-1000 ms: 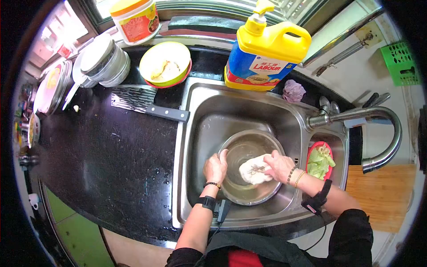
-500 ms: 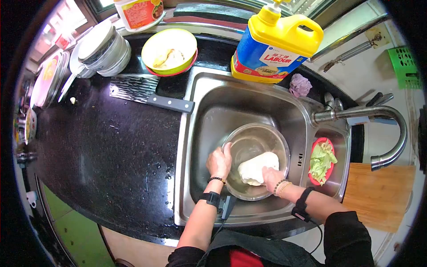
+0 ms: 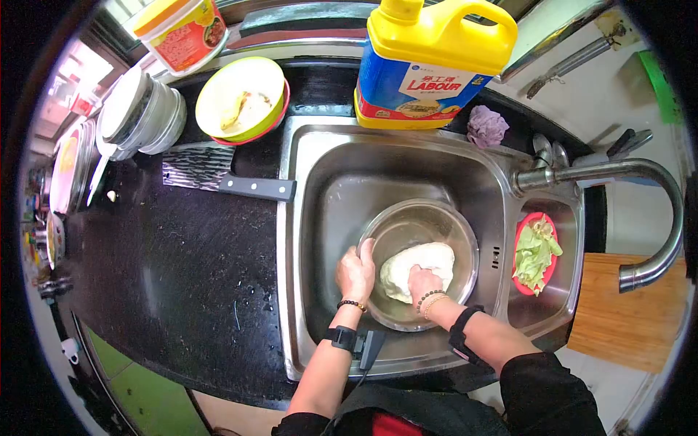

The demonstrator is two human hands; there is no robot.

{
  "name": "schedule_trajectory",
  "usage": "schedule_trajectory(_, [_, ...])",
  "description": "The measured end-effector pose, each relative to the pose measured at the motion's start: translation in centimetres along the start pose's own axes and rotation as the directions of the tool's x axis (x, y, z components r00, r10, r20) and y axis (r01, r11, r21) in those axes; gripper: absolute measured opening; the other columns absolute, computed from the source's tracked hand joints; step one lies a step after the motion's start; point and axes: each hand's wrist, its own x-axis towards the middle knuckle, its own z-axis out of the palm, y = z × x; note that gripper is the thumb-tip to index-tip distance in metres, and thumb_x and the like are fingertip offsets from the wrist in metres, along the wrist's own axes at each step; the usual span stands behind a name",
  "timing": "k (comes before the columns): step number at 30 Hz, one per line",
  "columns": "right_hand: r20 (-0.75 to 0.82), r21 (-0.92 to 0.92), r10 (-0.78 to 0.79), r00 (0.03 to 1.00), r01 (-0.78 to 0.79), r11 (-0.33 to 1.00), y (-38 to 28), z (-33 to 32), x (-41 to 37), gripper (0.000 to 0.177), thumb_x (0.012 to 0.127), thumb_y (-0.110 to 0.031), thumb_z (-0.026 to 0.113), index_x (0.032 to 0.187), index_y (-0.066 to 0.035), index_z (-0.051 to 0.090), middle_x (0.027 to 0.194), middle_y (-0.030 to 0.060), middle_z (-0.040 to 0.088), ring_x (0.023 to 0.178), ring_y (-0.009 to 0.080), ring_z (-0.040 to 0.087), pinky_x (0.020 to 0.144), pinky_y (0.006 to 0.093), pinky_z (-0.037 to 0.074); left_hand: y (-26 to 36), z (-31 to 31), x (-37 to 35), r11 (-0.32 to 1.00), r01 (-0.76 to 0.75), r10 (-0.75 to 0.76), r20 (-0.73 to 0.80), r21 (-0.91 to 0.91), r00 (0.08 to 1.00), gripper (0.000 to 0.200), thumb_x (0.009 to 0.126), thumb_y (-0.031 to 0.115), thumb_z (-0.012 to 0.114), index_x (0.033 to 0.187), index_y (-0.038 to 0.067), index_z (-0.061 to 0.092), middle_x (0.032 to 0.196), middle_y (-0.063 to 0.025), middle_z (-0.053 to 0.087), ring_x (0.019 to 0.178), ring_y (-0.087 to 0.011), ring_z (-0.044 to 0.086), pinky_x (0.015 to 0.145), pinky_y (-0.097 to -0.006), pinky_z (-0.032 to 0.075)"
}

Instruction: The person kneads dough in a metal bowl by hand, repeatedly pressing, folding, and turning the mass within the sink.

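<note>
A lump of white dough lies in a round metal bowl standing in the large sink basin. At the bowl's left edge, my left hand grips the rim, thumb pointing up along it. My right hand is closed and pushed into the middle of the dough, its fingertips hidden there.
A cleaver lies on the black counter left of the sink. Behind stand a yellow bowl, stacked dishes and a detergent jug. Right are a faucet, a red basket of lettuce and a wooden board.
My right hand has moved left from the dough's right end onto its middle and presses in. The dough looks rounder. My left hand stays at the rim, and the camera view has shifted slightly.
</note>
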Motion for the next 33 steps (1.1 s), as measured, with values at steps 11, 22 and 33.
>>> schedule_trajectory(11, [0.036,0.092,-0.005,0.999,0.001,0.996,0.2,0.3,1.8,0.023,0.085,-0.016,0.041,0.094,0.001,0.055,0.081,0.0182,0.063,0.08,0.0308,0.063,0.068,0.0393,0.051,0.0,-0.1,-0.1,0.997,-0.076,0.077,-0.06,0.014,0.995,0.053,0.084,0.049,0.045,0.077,-0.001,0.062,0.076,-0.026,0.059,0.075,-0.0411,0.058,0.066,-0.0449,0.045])
schedule_trajectory(22, [0.107,0.344,-0.346,0.932,0.292,0.893,0.3,-4.2,-0.6,0.046,0.083,-0.04,0.046,0.059,-0.005,0.063,0.061,0.0166,0.061,0.058,0.0293,0.062,0.064,0.0387,0.049,-0.4,-0.1,0.1,0.994,-0.085,0.088,-0.034,0.062,0.996,0.055,0.083,0.05,0.045,0.078,-0.001,0.062,0.076,-0.0255,0.06,0.075,-0.0408,0.059,0.065,-0.0467,0.046])
schedule_trajectory(33, [0.449,0.471,-0.243,0.86,0.003,0.882,-3.1,-4.7,2.0,0.041,0.083,-0.029,0.043,0.054,-0.005,0.059,0.05,0.0063,0.058,0.039,0.0163,0.055,0.055,0.0309,0.049,-0.6,0.2,0.2,0.999,-0.015,0.015,-0.014,0.043,1.0,0.053,0.083,0.051,0.043,0.077,0.002,0.061,0.074,-0.0246,0.06,0.073,-0.0411,0.059,0.065,-0.0489,0.046])
